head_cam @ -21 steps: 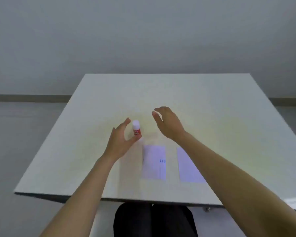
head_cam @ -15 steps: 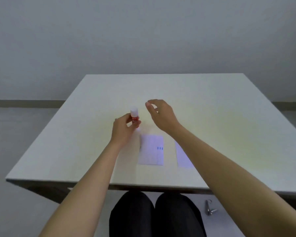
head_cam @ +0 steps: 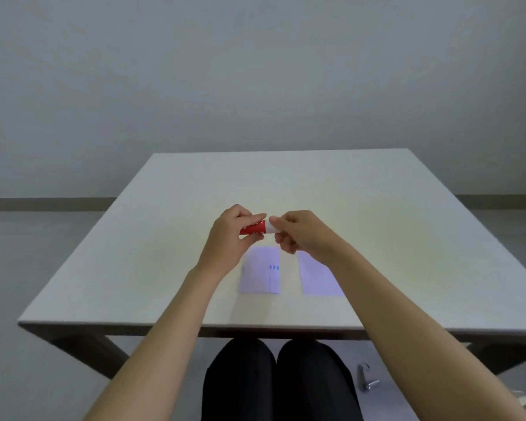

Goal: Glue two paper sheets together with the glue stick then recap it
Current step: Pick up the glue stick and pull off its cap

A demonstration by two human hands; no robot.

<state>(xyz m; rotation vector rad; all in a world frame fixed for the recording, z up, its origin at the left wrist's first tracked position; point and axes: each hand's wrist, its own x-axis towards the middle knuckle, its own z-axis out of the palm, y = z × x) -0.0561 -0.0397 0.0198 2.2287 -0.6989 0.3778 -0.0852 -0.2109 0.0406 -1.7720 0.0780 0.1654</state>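
Note:
A red glue stick [head_cam: 253, 228] with a white cap [head_cam: 271, 227] is held sideways above the table. My left hand [head_cam: 231, 235] grips its red body. My right hand [head_cam: 298, 233] pinches the white cap, which still sits on the stick. Below the hands lie two small white paper sheets side by side: the left sheet [head_cam: 260, 276] carries small blue marks, the right sheet [head_cam: 318, 279] is plain and partly hidden by my right forearm.
The white table [head_cam: 377, 214] stretches far beyond the hands, its near edge just behind the sheets. My dark-clothed legs [head_cam: 274, 381] show under the table. A small metal part [head_cam: 365, 378] lies on the floor at the right.
My left hand lifted the glue stick off the table and turned it sideways. My right hand closed in and took hold of the cap. The head camera tilted and the view shifted.

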